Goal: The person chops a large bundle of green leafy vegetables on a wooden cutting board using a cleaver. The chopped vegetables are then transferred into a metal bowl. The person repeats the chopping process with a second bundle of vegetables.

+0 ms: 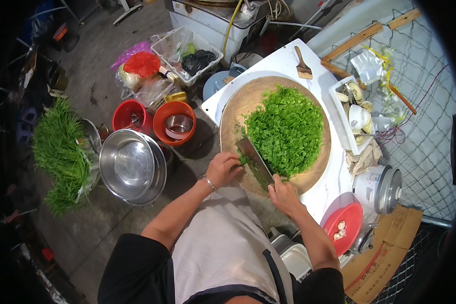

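My right hand (285, 194) grips the handle of a cleaver (255, 161). The broad blade slants across the near left part of a round wooden chopping board (231, 114), along the edge of a large heap of finely chopped leafy greens (288, 133). My left hand (225, 168), with a bracelet at the wrist, is at the board's near left rim. Its fingers are bent, and a few green bits show by the fingertips, close to the blade. Whether they pinch anything is hidden. The board rests on a white marbled tabletop (342, 178).
Steel basins (131, 163), a red bucket (127, 114) and an orange bucket (161, 133) stand left of the table. Beyond them lies a pile of long greens (57, 140). Rightward are a utensil tray (340, 110), a rice cooker (372, 186) and a red basin (351, 216) holding garlic.
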Motion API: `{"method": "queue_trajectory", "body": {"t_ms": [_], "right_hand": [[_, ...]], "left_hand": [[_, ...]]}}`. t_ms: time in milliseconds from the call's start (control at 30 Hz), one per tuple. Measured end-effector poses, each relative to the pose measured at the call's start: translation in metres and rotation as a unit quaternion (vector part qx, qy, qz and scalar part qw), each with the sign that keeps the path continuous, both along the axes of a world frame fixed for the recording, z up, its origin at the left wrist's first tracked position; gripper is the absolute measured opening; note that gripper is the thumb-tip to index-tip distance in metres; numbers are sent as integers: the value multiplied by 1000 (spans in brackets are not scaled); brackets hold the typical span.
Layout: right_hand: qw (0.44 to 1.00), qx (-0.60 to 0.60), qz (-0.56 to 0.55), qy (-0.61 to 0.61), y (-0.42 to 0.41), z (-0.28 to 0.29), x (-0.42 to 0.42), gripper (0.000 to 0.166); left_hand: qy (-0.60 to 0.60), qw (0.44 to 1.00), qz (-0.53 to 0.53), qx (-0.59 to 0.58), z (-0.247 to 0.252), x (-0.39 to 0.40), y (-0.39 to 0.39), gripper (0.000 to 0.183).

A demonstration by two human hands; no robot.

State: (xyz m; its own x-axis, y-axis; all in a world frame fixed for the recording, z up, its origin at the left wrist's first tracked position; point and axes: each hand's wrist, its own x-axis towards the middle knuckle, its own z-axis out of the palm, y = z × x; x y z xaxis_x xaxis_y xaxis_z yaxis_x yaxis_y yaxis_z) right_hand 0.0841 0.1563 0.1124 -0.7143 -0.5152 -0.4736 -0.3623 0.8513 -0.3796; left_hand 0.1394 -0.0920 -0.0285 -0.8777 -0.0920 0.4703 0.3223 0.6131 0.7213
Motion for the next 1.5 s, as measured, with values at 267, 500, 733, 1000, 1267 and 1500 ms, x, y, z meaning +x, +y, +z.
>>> {"method": "queue_trajectory", "body": {"t_ms": [267,500,733,1000,1267,1500], "right_hand": [[999,-32,14,13,-3,0,-1,38],[998,-46,3,37,1,2,-3,40],[1000,-26,8,-12,-13,-2,-2,38],[997,-67,29,16,4,-30,-14,39],[986,-143,-52,73,33,8,-37,31],[988,-124,-24,90,64,35,-24,22]], "left_hand": [[-37,999,31,9,11,16,-22,20],[-59,991,112,49,-4,35,-40,15],[-110,978,172,48,-17,64,-68,7],[-109,980,156,54,-20,74,-81,10],[-8,946,-317,-60,11,31,51,36],[-129,936,-290,-150,8,21,94,52]]}}
